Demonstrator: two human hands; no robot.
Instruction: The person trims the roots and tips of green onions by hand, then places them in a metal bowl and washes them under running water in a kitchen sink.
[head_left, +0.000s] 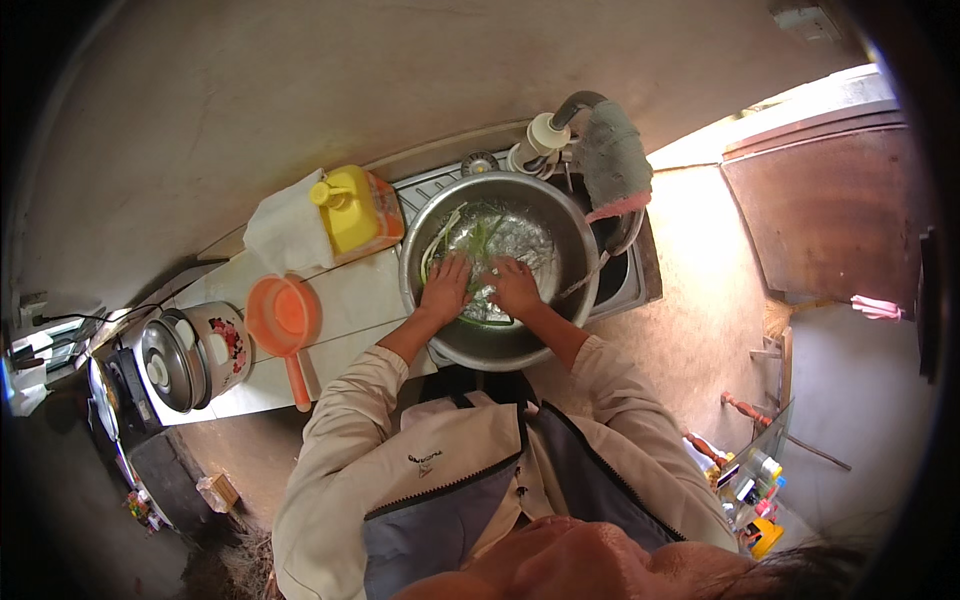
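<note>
A large stainless steel basin (500, 360) rests over the sink, with water in its bottom. Long green stalks with pale ends, which look like scallions (480, 236), lie in the left half of the basin. My left hand (448, 283) reaches down onto the stalks, back of the hand up. Opposite it, my right hand (514, 286) is at the right edge of the greens, fingers bent towards them. The fingertips of both hands are partly hidden among the greens and water, so a grip on the stalks is not visible. A thin twisted stream of water (585, 277) runs into the basin's right side.
Behind the basin stand a white fitting (546, 136) and a bent pipe wrapped in grey cloth (616, 157). On the tiled counter (352, 345) are a yellow jug (351, 210), a white cloth (289, 225), an orange dipper (285, 319) and a lidded pot (195, 352).
</note>
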